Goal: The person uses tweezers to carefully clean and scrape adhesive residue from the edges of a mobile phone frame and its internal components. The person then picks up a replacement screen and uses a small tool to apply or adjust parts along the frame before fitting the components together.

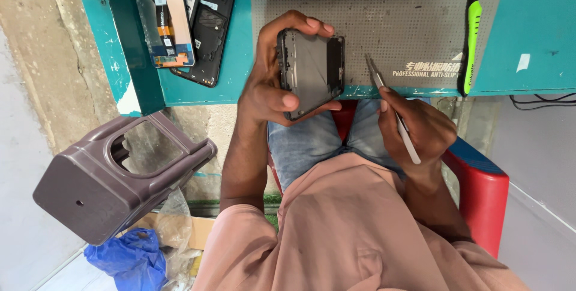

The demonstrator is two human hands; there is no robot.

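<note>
Fingers [300, 24] curled around phone frame [312, 69]

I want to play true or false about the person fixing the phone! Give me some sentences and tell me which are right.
1. The left hand holds an opened phone frame. True.
2. The right hand holds a hammer. False: it holds thin metal tweezers.
3. The grey plastic stool stands upright. False: it lies tipped on its side on the floor.
4. A green and black tool lies on the grey mat. True.
5. The tweezers are touching the phone frame. False: their tips are apart from it, to its right.
6. More phone parts lie on the teal table. True.
</note>
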